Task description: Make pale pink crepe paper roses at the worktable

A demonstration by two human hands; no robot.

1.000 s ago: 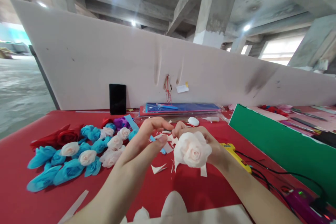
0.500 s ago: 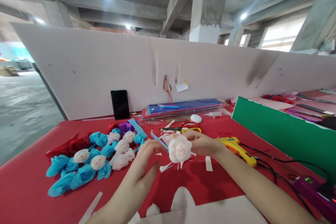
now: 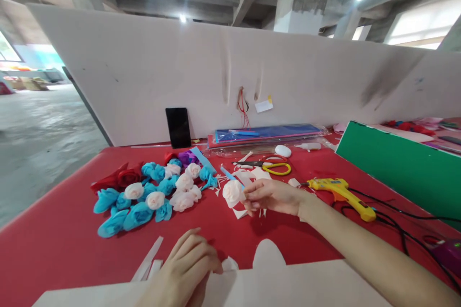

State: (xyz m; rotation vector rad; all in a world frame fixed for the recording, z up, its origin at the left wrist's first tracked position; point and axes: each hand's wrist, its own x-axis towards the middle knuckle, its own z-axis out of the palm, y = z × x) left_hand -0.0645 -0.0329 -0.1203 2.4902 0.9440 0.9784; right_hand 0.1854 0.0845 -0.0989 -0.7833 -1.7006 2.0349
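White flower: the white flower (image 3: 233,194) is held above the red table (image 3: 61,244), just beside the paper scraps (image 3: 240,213), bloom turned away from the fingers, probably so the petals are not crushed
Right hand: the right hand (image 3: 272,196) has a narrow pinch on the flower's edge or base, thumb and fingers close together; the exact contact is partly hidden
Left hand: the left hand (image 3: 190,264) is low over the pale sheet (image 3: 306,283), fingers loosely bent; cannot tell whether anything lies under them
Blue strip: the blue strip (image 3: 227,172) slants down behind the flower; cannot tell if the two touch
Scissors: the scissors (image 3: 255,164) lie among offcuts beyond the right hand, yellow handle to the right, probably for easy reach
Glue gun: the yellow glue gun (image 3: 347,195) lies on its side, nozzle towards the scraps; cords trail right, presumably to keep them off the middle
Finished-looking flowers: the flower pile (image 3: 139,216), blue, white, red and purple, is grouped on the left, well apart from the glue gun, likely to spare the petals
Black device: the black device (image 3: 178,127) leans upright against the pale board (image 3: 154,67), perhaps for want of flat space
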